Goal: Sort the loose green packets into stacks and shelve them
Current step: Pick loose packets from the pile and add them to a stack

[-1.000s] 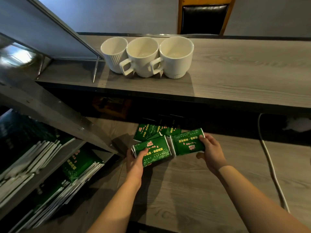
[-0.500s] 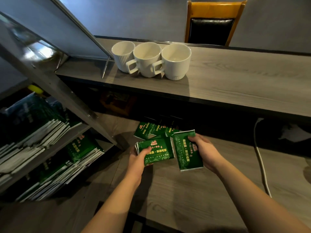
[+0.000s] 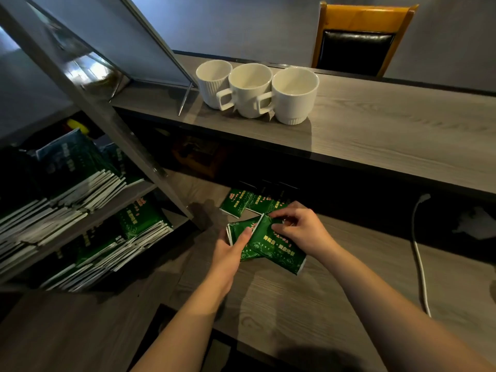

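My left hand (image 3: 231, 251) grips a small stack of green packets (image 3: 237, 230) by its left end, thumb lying on top. My right hand (image 3: 300, 229) pinches another green packet (image 3: 277, 249) at its upper edge and holds it tilted across the stack, its lower corner jutting out to the right. Behind the hands, a few loose green packets (image 3: 241, 201) lie on the lower wooden surface (image 3: 308, 304). In the open shelf unit at left, stacks of packets fill the upper shelf (image 3: 67, 194) and the lower shelf (image 3: 112, 248).
Three white mugs (image 3: 255, 89) stand on the upper counter (image 3: 389, 135), next to a slanted panel and stand. A white cable (image 3: 420, 259) runs down the right side. A wooden chair (image 3: 357, 36) stands behind the counter. The shelf's slanted frame (image 3: 112, 124) crosses left of the hands.
My right hand has turned its packet and brought it leftward over the stack in my left hand. The view has shifted, so the shelves at left show more.
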The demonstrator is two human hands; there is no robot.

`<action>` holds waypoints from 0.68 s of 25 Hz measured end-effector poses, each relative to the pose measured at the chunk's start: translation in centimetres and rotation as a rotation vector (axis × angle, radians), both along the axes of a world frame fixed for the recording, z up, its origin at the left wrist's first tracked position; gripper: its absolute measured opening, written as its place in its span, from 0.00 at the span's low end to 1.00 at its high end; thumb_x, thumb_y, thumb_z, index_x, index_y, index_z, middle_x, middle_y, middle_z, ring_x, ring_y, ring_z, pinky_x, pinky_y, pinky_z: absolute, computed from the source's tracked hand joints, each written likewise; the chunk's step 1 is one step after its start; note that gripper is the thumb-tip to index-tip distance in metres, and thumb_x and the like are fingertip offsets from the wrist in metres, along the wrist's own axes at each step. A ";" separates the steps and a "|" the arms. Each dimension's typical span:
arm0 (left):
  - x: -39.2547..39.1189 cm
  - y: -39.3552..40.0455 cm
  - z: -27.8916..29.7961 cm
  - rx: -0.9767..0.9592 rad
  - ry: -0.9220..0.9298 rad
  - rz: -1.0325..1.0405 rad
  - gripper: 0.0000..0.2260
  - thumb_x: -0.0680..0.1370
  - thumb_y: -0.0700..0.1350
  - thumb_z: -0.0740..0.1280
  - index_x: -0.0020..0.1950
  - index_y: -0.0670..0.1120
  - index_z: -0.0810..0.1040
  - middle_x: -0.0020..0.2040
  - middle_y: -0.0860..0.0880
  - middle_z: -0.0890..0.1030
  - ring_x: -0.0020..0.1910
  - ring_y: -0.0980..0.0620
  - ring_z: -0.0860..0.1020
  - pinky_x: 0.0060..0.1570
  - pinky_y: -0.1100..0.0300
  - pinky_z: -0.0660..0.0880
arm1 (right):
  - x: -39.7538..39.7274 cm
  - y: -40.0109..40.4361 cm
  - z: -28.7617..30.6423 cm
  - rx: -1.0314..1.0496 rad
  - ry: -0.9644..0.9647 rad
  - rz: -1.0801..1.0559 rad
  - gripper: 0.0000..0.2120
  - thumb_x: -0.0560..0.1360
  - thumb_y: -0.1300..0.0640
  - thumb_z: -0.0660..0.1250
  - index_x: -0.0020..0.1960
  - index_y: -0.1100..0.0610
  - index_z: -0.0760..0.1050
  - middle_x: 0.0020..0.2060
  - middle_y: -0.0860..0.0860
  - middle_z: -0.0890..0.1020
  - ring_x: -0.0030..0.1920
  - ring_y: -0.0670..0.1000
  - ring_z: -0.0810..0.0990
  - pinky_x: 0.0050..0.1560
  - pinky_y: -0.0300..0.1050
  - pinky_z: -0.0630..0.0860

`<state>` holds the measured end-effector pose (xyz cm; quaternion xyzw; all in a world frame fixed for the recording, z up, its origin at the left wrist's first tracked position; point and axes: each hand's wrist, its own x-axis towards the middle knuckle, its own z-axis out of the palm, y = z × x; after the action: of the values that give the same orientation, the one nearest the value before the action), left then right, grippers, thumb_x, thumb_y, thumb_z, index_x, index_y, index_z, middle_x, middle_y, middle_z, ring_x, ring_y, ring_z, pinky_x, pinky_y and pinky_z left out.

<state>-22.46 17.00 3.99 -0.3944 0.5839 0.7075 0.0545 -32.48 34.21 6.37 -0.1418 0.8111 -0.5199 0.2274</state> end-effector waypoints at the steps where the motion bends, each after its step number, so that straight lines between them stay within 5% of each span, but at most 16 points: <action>1: 0.0 0.0 0.1 0.002 0.006 -0.007 0.63 0.47 0.74 0.79 0.75 0.45 0.66 0.70 0.45 0.76 0.68 0.44 0.76 0.68 0.41 0.72 | 0.1 -0.3 -0.1 0.014 0.039 0.023 0.11 0.74 0.55 0.75 0.55 0.45 0.82 0.49 0.47 0.75 0.45 0.50 0.78 0.45 0.43 0.79; 5: -0.2 -0.3 0.0 0.021 0.002 0.002 0.48 0.52 0.63 0.83 0.67 0.46 0.73 0.61 0.45 0.82 0.61 0.44 0.81 0.65 0.41 0.75 | 0.5 -0.9 -0.2 0.037 0.128 -0.046 0.19 0.71 0.50 0.77 0.60 0.43 0.76 0.48 0.40 0.72 0.46 0.39 0.75 0.41 0.28 0.72; 8: -0.5 -0.4 -0.2 0.025 0.010 0.063 0.41 0.54 0.60 0.82 0.63 0.47 0.76 0.58 0.47 0.84 0.58 0.46 0.83 0.63 0.42 0.77 | 1.6 -0.9 -0.5 0.115 -0.027 -0.273 0.29 0.70 0.41 0.75 0.66 0.46 0.68 0.51 0.41 0.75 0.49 0.40 0.76 0.41 0.32 0.72; 12: -0.8 -0.7 -0.4 0.046 0.023 0.064 0.42 0.55 0.60 0.81 0.65 0.45 0.76 0.59 0.45 0.83 0.59 0.44 0.82 0.64 0.40 0.76 | 3.7 0.2 -2.0 -0.165 -0.603 -0.326 0.35 0.66 0.39 0.76 0.66 0.55 0.73 0.55 0.48 0.84 0.55 0.50 0.83 0.60 0.46 0.77; 17: -0.5 -0.6 -1.0 0.054 -0.007 -0.062 0.42 0.57 0.59 0.78 0.64 0.38 0.76 0.61 0.39 0.82 0.62 0.40 0.80 0.66 0.39 0.74 | 3.4 0.6 -2.5 -0.086 -0.591 -0.261 0.30 0.71 0.47 0.76 0.68 0.57 0.72 0.53 0.49 0.85 0.53 0.49 0.84 0.54 0.43 0.78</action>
<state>-23.01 16.42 3.00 -0.3771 0.5762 0.7196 0.0890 -29.08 34.84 3.84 0.1109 0.6986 -0.5972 0.3782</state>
